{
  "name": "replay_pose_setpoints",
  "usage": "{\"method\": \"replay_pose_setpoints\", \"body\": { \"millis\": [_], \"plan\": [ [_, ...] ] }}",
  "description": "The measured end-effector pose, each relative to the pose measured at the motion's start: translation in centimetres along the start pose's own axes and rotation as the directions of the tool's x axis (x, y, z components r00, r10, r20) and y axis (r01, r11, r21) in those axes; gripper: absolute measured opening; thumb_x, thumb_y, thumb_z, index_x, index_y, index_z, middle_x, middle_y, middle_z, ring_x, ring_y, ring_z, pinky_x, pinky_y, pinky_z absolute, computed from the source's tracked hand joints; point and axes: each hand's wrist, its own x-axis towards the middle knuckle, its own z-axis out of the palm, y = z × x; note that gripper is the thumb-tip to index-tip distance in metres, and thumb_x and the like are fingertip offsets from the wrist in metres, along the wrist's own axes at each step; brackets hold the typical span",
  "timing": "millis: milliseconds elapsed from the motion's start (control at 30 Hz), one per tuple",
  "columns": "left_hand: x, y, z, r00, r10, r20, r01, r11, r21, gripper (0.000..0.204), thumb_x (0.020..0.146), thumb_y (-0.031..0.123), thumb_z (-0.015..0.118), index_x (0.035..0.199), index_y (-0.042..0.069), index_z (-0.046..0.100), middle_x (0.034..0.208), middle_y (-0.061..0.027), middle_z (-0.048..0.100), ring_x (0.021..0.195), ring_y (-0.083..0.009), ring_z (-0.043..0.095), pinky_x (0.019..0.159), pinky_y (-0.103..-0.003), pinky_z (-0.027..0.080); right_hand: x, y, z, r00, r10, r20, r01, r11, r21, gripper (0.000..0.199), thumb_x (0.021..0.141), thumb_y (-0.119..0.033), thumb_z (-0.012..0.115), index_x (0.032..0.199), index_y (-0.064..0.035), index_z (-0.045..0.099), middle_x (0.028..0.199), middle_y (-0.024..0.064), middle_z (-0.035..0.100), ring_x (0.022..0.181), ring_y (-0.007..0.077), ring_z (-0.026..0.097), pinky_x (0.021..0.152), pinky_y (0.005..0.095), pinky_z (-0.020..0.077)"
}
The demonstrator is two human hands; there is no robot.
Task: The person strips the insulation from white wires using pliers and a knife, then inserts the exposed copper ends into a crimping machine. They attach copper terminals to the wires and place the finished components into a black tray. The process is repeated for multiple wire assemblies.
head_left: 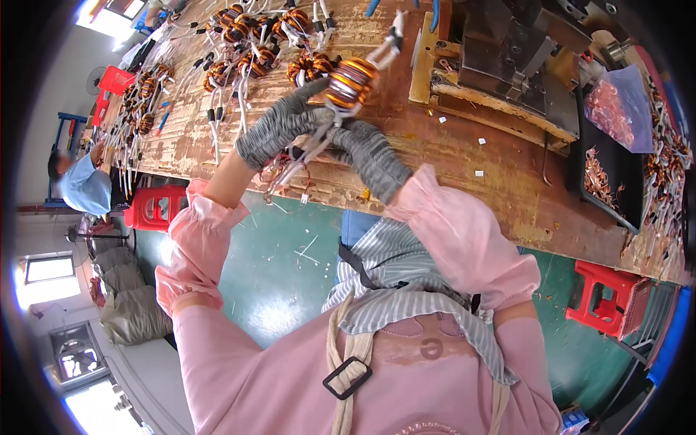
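Far left, another person in a light blue top (85, 187) is seen bent near the end of the long worn wooden table (464, 185), with a red plastic stool (156, 206) just beside. Along the table's left stretch, a spread of finished copper-wound ring coils with white leads (239, 43) is laid out, well apart from the work in hand.

Now the centre. The left hand (279, 127), in a grey knitted glove, is raised off the table with its fingers curled and its forefinger stretched up and to the right, touching the orange-and-copper wound ring coil (351, 81). The coil is held up and slightly right of both hands, over the table and clear of its surface, with its white sleeved leads trailing down and left between the gloves, so its long run lies on a diagonal from upper right to lower left. A single lead with a white end is poked out up and right from the coil.

The right hand (373, 156), likewise grey-gloved, is set lower and just beside the left one, closed around the bundle of leads below the coil. Both hands are brought close together, clamped on the same piece; the left is the nearer to the coil body itself.

Further right, a dark metal bench fixture on a wooden base (507, 61) is stood on the table, and beyond it a black tray of loose copper pieces (605, 181) and a clear bag of copper parts (616, 109). A second red stool (605, 297) is seen below on the green floor (283, 268).
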Motion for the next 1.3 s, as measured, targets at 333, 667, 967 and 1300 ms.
{"method": "replay_pose_setpoints", "body": {
  "millis": [333, 667, 967, 1300],
  "plan": [
    [-2.3, -1.1, -8.0, 0.974, -0.065, -0.218, 0.222, 0.469, 0.855, 0.045, 0.087, 0.042, 0.050, 0.118, 0.010, 0.052, 0.107, -0.0125, 0.060, 0.100, -0.0220, 0.055, 0.087, -0.033, 0.041, 1.4, 0.9, -2.5, 0.997, 0.048, -0.052, -0.029, 0.946, 0.324, 0.014, 0.084, -0.018, 0.056, 0.089, -0.0053, 0.052, 0.079, 0.0095, 0.058, 0.072, 0.0232, 0.060, 0.063, 0.0338, 0.0536],
    [-4.9, 2.0, -5.4, 0.967, 0.060, -0.247, 0.135, 0.702, 0.699, 0.035, 0.086, 0.031, 0.056, 0.108, 0.004, 0.059, 0.096, -0.0128, 0.064, 0.087, -0.0179, 0.061, 0.078, -0.029, 0.046, -2.6, -1.2, -4.0, 0.983, 0.180, -0.027, -0.122, 0.764, 0.633, 0.014, 0.086, -0.024, 0.050, 0.089, -0.0107, 0.051, 0.069, 0.0015, 0.055, 0.062, 0.0242, 0.056, 0.064, 0.0381, 0.0496],
    [1.3, -4.4, 3.5, 0.967, -0.248, 0.054, 0.244, 0.847, -0.472, 0.069, 0.079, 0.055, 0.053, 0.124, 0.003, 0.041, 0.106, -0.0162, 0.058, 0.091, -0.0250, 0.060, 0.080, -0.038, 0.050, -7.1, -4.0, -7.4, 0.908, 0.005, 0.418, -0.101, 0.973, 0.209, 0.025, 0.086, -0.030, 0.053, 0.096, -0.0080, 0.050, 0.066, -0.0023, 0.046, 0.051, 0.0085, 0.042, 0.042, 0.0247, 0.0392],
    [3.1, 1.4, 8.8, 0.907, 0.358, -0.224, -0.395, 0.531, -0.749, 0.024, 0.084, 0.022, 0.058, 0.096, 0.002, 0.053, 0.070, -0.0061, 0.059, 0.062, -0.0167, 0.058, 0.054, -0.030, 0.049, -16.5, -9.1, -6.6, 0.892, 0.444, 0.086, -0.407, 0.871, -0.274, 0.041, 0.085, -0.028, 0.057, 0.119, -0.0073, 0.048, 0.075, -0.0010, 0.054, 0.059, 0.0055, 0.049, 0.050, 0.0221, 0.0415]
  ]
}}
